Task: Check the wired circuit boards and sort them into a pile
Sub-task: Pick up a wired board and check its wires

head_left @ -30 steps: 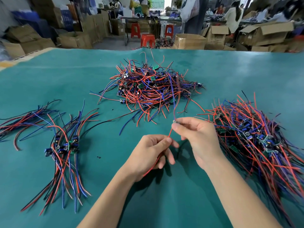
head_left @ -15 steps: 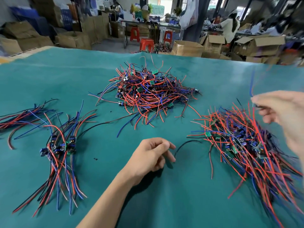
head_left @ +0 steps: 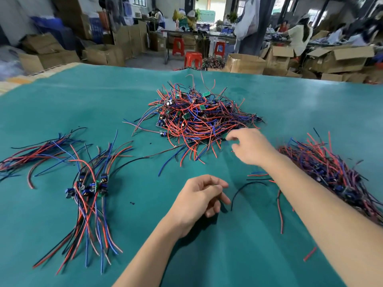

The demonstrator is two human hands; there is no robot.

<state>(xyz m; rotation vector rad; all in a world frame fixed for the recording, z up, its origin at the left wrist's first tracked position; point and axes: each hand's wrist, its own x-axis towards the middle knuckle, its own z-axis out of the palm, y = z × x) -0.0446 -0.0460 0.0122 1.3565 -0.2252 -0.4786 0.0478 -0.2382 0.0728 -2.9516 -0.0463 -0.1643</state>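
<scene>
Partly blurred, the right hand (head_left: 251, 147) now reaches the near edge of the middle heap (head_left: 200, 119), fingers loosely curled (whether they pinch a wire I cannot tell). The right pile (head_left: 331, 168) runs off frame. Half a second ago that hand was raised over this pile. The left hand (head_left: 199, 200) rests loosely curled, empty, on the tabletop (head_left: 228, 255).

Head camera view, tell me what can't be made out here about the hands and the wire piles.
- Right hand: blurred by motion in the head view; whether its fingertips touch the middle pile is unclear.
- Right pile: cut off by the frame's right edge and partly hidden behind the right forearm.
- Left hand: fingers loosely curled; the palm faces away.
- Boards in the left bundle: too small to judge.
</scene>
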